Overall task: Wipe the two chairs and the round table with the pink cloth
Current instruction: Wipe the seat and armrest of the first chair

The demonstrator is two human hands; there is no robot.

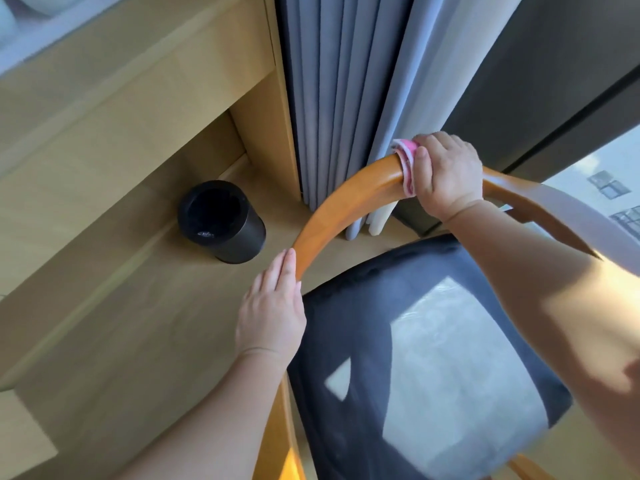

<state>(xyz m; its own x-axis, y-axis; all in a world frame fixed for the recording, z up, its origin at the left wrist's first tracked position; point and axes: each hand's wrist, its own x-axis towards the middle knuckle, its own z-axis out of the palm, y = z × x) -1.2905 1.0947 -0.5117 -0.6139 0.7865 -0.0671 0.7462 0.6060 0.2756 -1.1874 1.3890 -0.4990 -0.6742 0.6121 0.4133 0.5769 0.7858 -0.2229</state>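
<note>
text: none readable | labels: none | brands: none | numbers: none | signs: none

A pale wooden floor [104,323] fills the left and centre of my view. Grey curtains [332,98] hang in folds at top centre, reaching the floor. Upper left stands light wood furniture [138,81], perhaps a bed frame. A black round bin [239,237] sits on the floor mid-left. At the right edge a window [606,188] shows sunlit buildings, with a dark panel [536,81] above it.

Bare left hand [270,306], bare right hand [446,174], both forearms [519,271] uncovered
</note>
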